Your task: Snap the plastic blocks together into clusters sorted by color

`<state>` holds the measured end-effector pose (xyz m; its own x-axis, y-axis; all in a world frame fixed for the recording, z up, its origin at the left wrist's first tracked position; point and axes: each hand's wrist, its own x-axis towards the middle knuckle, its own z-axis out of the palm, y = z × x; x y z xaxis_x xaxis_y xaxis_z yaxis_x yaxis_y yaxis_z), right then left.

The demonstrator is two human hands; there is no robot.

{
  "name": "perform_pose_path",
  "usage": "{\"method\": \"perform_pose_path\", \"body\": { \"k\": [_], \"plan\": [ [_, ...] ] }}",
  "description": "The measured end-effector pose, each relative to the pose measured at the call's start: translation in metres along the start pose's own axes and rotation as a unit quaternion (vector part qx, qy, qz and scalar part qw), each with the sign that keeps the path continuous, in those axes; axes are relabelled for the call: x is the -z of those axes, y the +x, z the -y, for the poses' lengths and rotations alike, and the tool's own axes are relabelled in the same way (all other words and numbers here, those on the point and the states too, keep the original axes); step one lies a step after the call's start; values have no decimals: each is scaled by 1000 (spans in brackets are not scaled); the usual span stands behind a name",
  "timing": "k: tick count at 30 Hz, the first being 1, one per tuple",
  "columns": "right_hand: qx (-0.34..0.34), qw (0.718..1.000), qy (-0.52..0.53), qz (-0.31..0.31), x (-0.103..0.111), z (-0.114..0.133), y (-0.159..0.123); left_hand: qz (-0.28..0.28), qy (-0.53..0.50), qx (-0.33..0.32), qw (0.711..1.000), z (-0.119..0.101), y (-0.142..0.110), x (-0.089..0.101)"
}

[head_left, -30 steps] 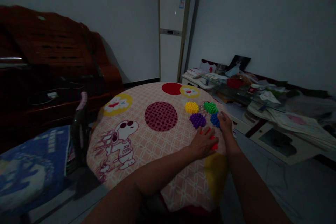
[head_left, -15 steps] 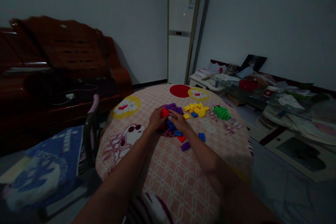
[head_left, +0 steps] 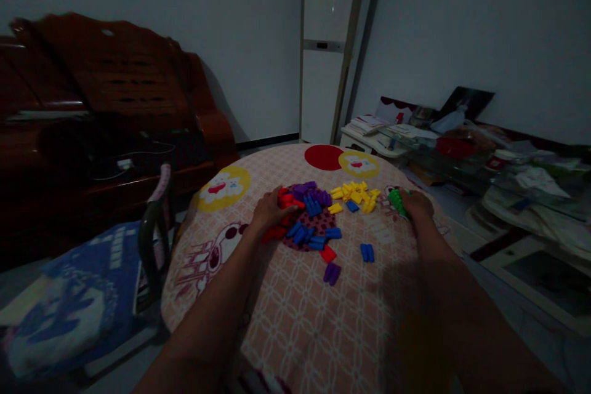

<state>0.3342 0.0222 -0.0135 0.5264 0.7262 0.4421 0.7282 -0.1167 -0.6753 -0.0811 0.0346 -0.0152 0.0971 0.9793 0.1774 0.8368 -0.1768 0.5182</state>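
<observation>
My left hand (head_left: 268,212) lies against the left side of a heap of red building blocks (head_left: 287,199), its thumb stretched apart over them and its fingers behind. At the right side of the table, my right hand (head_left: 419,204) covers part of a cluster of green blocks (head_left: 397,201); its fingers are mostly hidden and dim, so I cannot tell their grip. Purple blocks (head_left: 310,191) sit beyond the red ones. Blue blocks (head_left: 302,233) lie nearer to me, with more blue ones beside the purple. Yellow blocks (head_left: 355,192) form a loose pile between my hands.
A round table with a patterned cloth (head_left: 295,308) carries the blocks. Near its middle are a loose purple block (head_left: 332,274) and a blue block (head_left: 367,252). A chair (head_left: 154,228) stands left, a wooden sofa (head_left: 124,86) behind it, and a cluttered glass-topped cabinet (head_left: 462,160) right.
My right hand has left the mixed blocks in the middle and moved right to the green ones. My left hand stays by the red blocks. The view has shifted slightly.
</observation>
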Motion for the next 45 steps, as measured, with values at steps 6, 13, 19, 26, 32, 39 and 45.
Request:
{"method": "perform_pose_path", "body": {
  "k": [6, 13, 19, 26, 32, 39, 45],
  "plan": [
    [36, 980, -48, 189, -59, 49, -3, 31, -64, -59, 996, -3, 15, -11],
    [214, 911, 53, 347, -96, 132, -82, 24, -154, -93, 983, -13, 45, -14],
    [320, 840, 148, 413, -61, 158, -111, 45, -237, -170, 956, -38, 48, -4],
    [150, 937, 184, 256, 13, 92, -79, 28, -174, -237, 955, -80, 7, -7],
    [-67, 997, -42, -27, 46, -25, -49, 130, -24, -439, 889, -121, -78, -35],
    [15, 983, 116, 145, -17, 17, -85, 68, 80, -390, 915, -106, -80, -51],
    [166, 911, 252, 283, -71, 93, -130, 25, 100, -269, 958, -53, -42, -7]
  ]
}}
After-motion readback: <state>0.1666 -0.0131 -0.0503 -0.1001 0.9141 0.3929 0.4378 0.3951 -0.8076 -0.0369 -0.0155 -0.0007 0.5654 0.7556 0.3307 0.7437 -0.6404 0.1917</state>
